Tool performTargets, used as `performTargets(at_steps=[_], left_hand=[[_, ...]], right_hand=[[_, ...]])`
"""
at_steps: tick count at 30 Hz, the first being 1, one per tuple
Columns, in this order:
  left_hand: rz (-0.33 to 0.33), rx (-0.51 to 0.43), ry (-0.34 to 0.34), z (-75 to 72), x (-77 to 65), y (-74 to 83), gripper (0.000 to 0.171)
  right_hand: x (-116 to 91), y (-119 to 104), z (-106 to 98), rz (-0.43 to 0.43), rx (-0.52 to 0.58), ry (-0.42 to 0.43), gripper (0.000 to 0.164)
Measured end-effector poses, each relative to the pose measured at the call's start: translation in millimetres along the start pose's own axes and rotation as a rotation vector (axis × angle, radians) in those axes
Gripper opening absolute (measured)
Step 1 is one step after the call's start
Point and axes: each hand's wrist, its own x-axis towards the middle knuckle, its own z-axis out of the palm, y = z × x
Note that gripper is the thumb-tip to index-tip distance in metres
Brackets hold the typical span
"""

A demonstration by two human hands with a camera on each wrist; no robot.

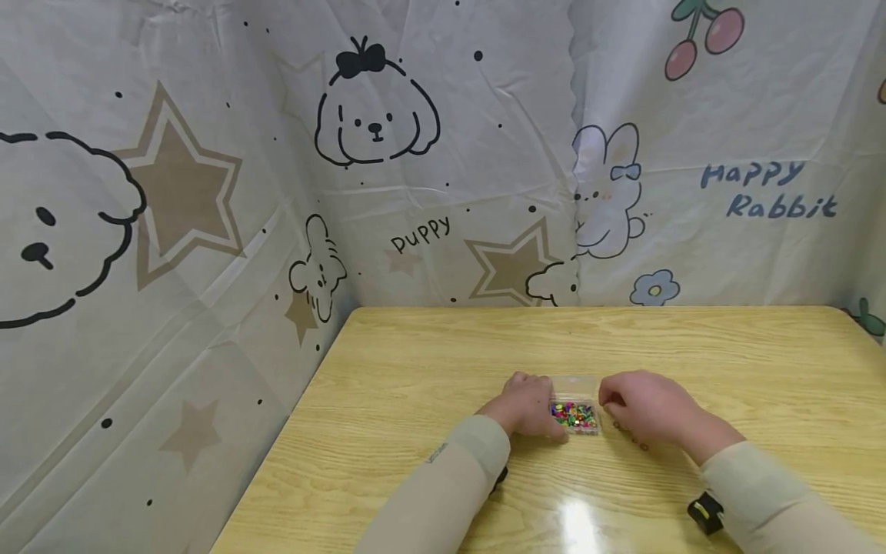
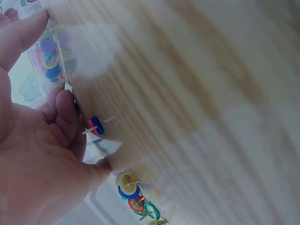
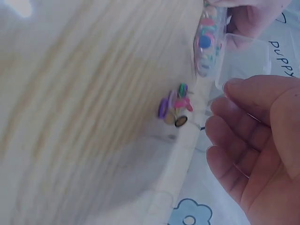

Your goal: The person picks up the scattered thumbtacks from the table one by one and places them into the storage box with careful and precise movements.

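A small clear plastic box (image 1: 576, 419) of colourful thumbtacks lies on the table, its transparent lid (image 1: 574, 385) raised at the far side. My left hand (image 1: 529, 406) grips the box from its left, thumb at the near edge and fingers toward the far side. My right hand (image 1: 647, 404) is at the box's right side, fingers loosely bent. In the right wrist view its thumb tip is right at the lid's corner, and no tack shows in its fingers; the index finger is hidden behind the thumb. Several loose thumbtacks (image 3: 174, 108) lie near the right hand.
More thumbtacks (image 2: 136, 197) and a blue-and-pink pair (image 2: 96, 125) lie by the left hand. The wooden table (image 1: 429, 354) meets a printed cloth backdrop (image 1: 450, 154) at its back and left. A black strap piece (image 1: 706, 513) shows under the right sleeve.
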Motion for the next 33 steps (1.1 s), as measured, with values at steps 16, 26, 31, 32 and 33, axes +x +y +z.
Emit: performTargets(at_steps=[16,26,31,32,33], left_hand=[[0.0,-0.029,-0.007,-1.0,-4.1,-0.2,0.048],[0.006,-0.02,-0.005,-1.7,-5.2,0.6,0.047],[0.008,-0.007,0.002,-1.6,-3.8,1.3,0.048],[0.007,-0.002,0.003,-1.3,-3.3,1.4,0.048],[0.006,-0.001,0.003,-1.0,-2.8,1.5,0.049]], right_hand=[[-3,13,-4,0.026,-0.017,0.0,0.008],[-5,17,0,0.021,-0.006,-0.036,0.01],[-6,17,1,0.004,-0.012,-0.037,0.014],[-6,18,2,0.0,-0.014,-0.037,0.015],[-6,18,2,-0.002,-0.016,-0.037,0.016]])
